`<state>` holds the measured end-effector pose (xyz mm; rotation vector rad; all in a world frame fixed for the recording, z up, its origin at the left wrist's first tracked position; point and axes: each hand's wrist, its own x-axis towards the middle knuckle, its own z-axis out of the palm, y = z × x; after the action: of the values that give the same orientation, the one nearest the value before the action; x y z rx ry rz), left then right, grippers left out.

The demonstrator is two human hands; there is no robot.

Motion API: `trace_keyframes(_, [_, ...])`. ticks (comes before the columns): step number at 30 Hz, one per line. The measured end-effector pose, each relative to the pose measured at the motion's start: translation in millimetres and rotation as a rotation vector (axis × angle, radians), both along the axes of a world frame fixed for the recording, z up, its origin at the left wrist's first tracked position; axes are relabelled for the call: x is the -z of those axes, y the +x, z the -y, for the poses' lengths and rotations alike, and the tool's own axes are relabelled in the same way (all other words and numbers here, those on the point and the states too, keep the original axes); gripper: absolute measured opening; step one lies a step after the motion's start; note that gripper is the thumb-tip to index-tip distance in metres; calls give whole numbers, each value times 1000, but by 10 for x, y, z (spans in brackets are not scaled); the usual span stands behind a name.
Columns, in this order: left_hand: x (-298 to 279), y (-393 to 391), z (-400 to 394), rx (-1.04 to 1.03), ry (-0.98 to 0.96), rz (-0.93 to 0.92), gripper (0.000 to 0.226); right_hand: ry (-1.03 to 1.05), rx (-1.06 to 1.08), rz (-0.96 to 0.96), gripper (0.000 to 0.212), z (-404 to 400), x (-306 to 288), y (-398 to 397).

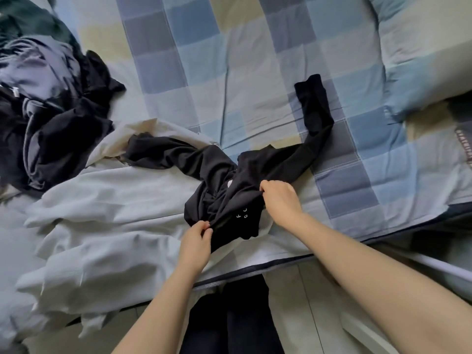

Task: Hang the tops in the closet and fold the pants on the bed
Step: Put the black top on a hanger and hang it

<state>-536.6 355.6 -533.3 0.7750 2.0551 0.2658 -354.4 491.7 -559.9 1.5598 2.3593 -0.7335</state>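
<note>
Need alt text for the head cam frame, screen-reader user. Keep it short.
Two bare hands grip a crumpled black long-sleeved top lying on a blue-and-beige checked bed cover: left hand at its near edge, right hand at its right side. A heap of dark clothes lies far left on the bed.
</note>
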Motion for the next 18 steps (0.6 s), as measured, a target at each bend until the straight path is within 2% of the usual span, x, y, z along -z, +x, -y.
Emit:
trace_keyframes(2, [-228,53,12,-150,66,53,16,-50,107,-104,19,27,-208,115])
trace_keyframes(6, [-781,113,-88,-312,184,121,18,-171,235,-317,8,179,-765,303])
trace_keyframes(9, [-1297,122,-209,-379,223,238,20,-179,355,-447,16,253,-1271,433])
trace_keyframes(11, [-1641,92,-276,-420,256,303,24,-240,359,-520,24,281,-1622,516])
trace_keyframes(13, [-2049,45,-361,-481,303,393,27,-290,238,-466,37,321,-2015,586])
trace_keyframes(14, [-2281,28,-385,-508,323,441,28,-255,167,-400,38,356,-2194,613])
trace_keyframes(16, [-2661,-9,-401,-522,345,519,30,-96,140,-298,22,404,-2514,636])
trace_keyframes(18, [-3142,-20,-357,-456,360,593,28,7,266,-351,14,518,-2950,637])
